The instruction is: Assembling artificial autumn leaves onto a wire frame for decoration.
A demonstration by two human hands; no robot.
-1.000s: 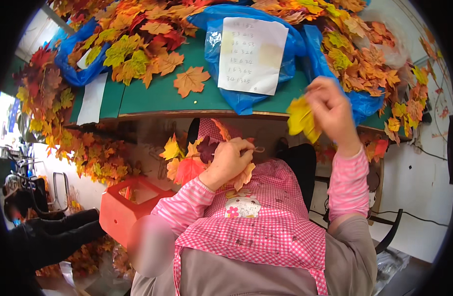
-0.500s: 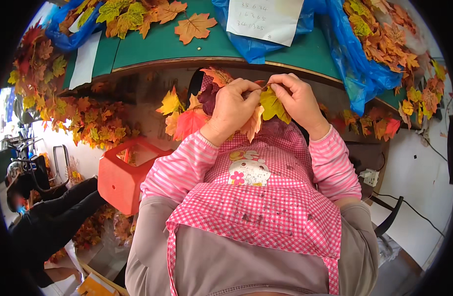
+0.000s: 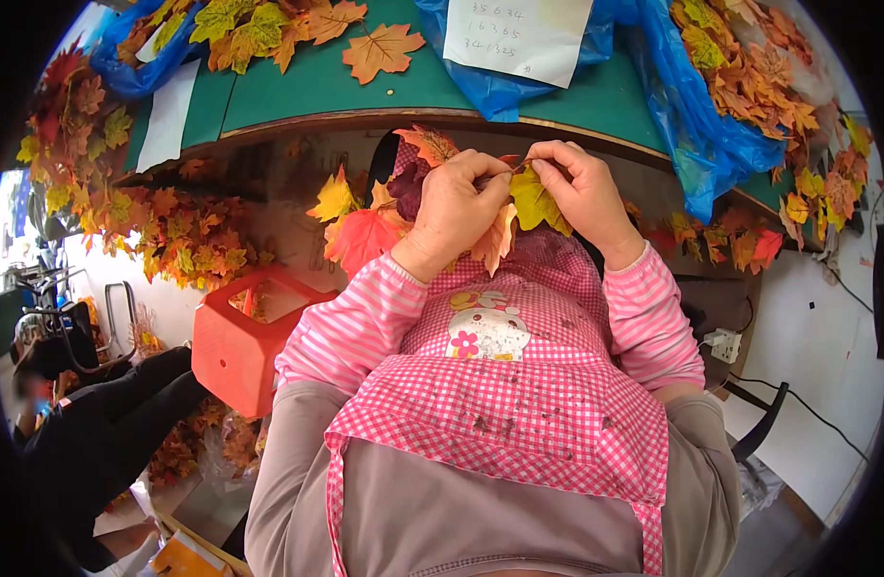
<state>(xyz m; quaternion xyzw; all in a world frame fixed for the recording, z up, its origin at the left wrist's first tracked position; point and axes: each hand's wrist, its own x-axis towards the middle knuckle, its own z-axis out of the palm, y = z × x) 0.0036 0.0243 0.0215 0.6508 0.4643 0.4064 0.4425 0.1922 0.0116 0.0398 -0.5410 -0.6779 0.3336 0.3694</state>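
1. I see both hands raised together just below the front edge of the green desk [image 3: 519, 96], over the lap.
2. The left hand [image 3: 454, 207] has its grip pressed together around a bunch of artificial maple leaves [image 3: 365, 226]; red, orange and yellow blades fan out to the left and below the fist.
3. The right hand [image 3: 584, 192] has thumb and forefinger pinching the top of a yellow-green leaf [image 3: 536, 200], which hangs just below the fingertips and touches the bunch.
4. The two hands meet at the fingertips; a thin stem shows between them, but I cannot tell which hand holds it.
5. A pale orange leaf [image 3: 496, 240] hangs under the left hand, between the wrists.
6. A pink checked apron [image 3: 519, 413] covers the lap beneath the hands.
7. On the desk lie a single orange leaf [image 3: 382, 50], a white sheet of paper [image 3: 517, 37] on a blue plastic bag [image 3: 711, 135], and heaps of loose leaves at both ends.
8. A red plastic basket [image 3: 245, 337] stands low on the left, beside the left knee.
9. Another person in dark clothing [image 3: 96, 433] sits at the far left, well apart.
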